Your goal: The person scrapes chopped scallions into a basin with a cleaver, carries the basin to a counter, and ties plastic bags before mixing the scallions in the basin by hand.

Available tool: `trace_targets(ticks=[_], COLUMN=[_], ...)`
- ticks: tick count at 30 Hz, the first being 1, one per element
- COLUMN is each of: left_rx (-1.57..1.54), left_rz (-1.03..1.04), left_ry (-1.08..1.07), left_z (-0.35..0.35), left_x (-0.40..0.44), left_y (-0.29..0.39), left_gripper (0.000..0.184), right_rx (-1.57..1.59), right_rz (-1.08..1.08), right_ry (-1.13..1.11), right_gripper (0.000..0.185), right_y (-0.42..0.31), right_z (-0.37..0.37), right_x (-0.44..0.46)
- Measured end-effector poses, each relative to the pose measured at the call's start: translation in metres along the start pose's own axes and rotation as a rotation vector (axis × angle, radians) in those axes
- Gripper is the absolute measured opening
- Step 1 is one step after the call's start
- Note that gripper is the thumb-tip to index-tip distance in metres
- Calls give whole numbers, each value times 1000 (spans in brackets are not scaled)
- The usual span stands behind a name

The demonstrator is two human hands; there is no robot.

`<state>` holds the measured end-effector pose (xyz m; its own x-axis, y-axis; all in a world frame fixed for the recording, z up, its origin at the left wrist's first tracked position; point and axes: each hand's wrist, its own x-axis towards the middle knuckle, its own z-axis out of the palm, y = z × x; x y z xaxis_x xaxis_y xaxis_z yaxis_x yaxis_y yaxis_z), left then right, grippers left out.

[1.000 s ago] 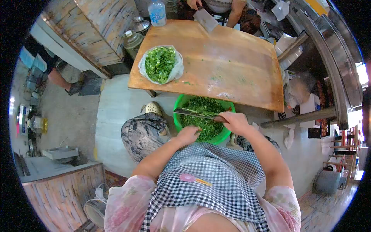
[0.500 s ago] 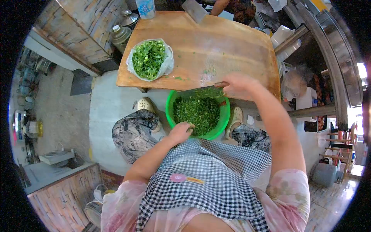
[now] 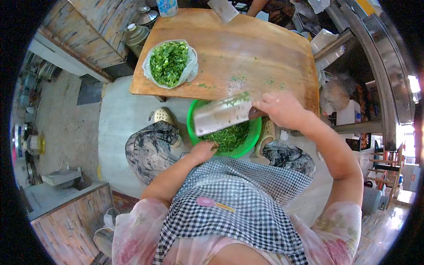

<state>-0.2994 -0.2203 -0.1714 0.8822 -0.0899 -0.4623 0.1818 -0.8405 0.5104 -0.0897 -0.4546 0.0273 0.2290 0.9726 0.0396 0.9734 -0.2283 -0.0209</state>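
Note:
My right hand (image 3: 279, 106) is closed round the dark handle of a cleaver (image 3: 218, 115). Its broad blade is tilted flat side up over a green basin (image 3: 255, 143), with bits of green stuck near the upper edge. Inside the basin lie finely chopped greens (image 3: 232, 139), partly covered by the blade. At the basin's near-left rim is my left hand (image 3: 203, 151), its fingers curled over the edge. A white plastic bag (image 3: 193, 66) of coarser chopped greens (image 3: 168, 64) rests on the table's left end.
The wooden table (image 3: 247, 44) has green scraps near its front edge. Another cleaver (image 3: 224, 10) lies at the far edge, close to another person's arm (image 3: 257, 7). A blue-white container (image 3: 167, 7) stands at the back left corner. My shoes flank the basin on the floor.
The cleaver has come nearer me from the table edge, and its blade has turned from edge-on to flat over the basin. My left hand stays at the rim.

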Motion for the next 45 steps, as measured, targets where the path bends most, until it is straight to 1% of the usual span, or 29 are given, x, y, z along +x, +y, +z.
trace_targets(ticks=[3, 4, 7, 10, 13, 16, 19, 22, 25, 28, 30, 31, 32, 33, 34, 35, 37, 38, 40, 41, 42, 43, 44, 45], left_rx=[20, 12, -10, -20, -56, -90, -109, -128, -120, -166, -214, -206, -199, -190, -155, -116, -33, -3, 93, 142, 204, 262, 318, 374], left_rz=[14, 25, 56, 64, 35, -4, -38, -19, 24, 64, 62, 155, 243, 327, 386, 387, 393, 421, 598, 686, 711, 720, 727, 734], left_ry=[-45, -45, -38, -4, 13, 28, 6, 22, 73, 106, 125, 236, 348, 460, 565, 612, 702, 643, 675, 690, 575, 563, 553, 543], left_z=[-12, -18, -26, -29, -28, -27, -35, -37, -26, -30, -44, -51, -59, -65, -68, -75, -88, -89, -94, -95, -93, -89, -85, -83], left_x=[-3, -3, -3, 3, 7, 11, 9, 7, 9, 13, 12, 10, 9, 9, 9, 4, -7, -7, -17, -20, -16, -14, -11, -11], left_y=[13, 17, 25, 23, 20, 17, 23, 22, 12, 17, 34, 46, 61, 74, 85, 100, 128, 133, 152, 159, 161, 165, 172, 177], left_gripper=[28, 28, 30, 30, 30, 29, 27, 26, 26, 25, 23, 22, 22, 22, 23, 24, 25, 39, 50, 57, 73, 74, 75, 76], right_rx=[-141, -174, -296, -493, -426, -257, -350, -441, -302, -66, 413, 810, 893, 1163, 1436, 1662, 2095, 2176, 2339, 2374, 2409, 2443, 2431, 2429], right_rz=[-215, -257, -255, -144, 3, 83, 161, 238, 329, 481, 471, 576, 516, 674, 814, 829, 935, 903, 833, 847, 863, 878, 819, 851], right_ry=[34, -40, -16, -47, -321, -209, -187, -87, -117, -165, 103, 78, 271, 145, 196, 314, 362, 399, 463, 487, 509, 531, 534, 522], right_gripper=[25, 19, 12, 10, 10, 11, 11, 11, 16, 26, 33, 34, 30, 26, 21, 19, 18, 18, 17, 16, 16, 15, 15, 15], right_y=[5, 9, 16, 23, 27, 49, 81, 106, 111, 94, 85, 46, 23, 8, -17, -40, -64, -74, -93, -99, -105, -110, -114, -119], right_z=[46, 62, 98, 114, 110, 81, 72, 54, 11, -6, 31, 6, 18, 25, 25, 20, 33, 34, 36, 38, 41, 44, 44, 42], right_x=[17, 23, 39, 57, 69, 59, 43, 16, -15, -57, -95, -84, -88, -90, -88, -82, -84, -85, -87, -88, -89, -89, -89, -89])
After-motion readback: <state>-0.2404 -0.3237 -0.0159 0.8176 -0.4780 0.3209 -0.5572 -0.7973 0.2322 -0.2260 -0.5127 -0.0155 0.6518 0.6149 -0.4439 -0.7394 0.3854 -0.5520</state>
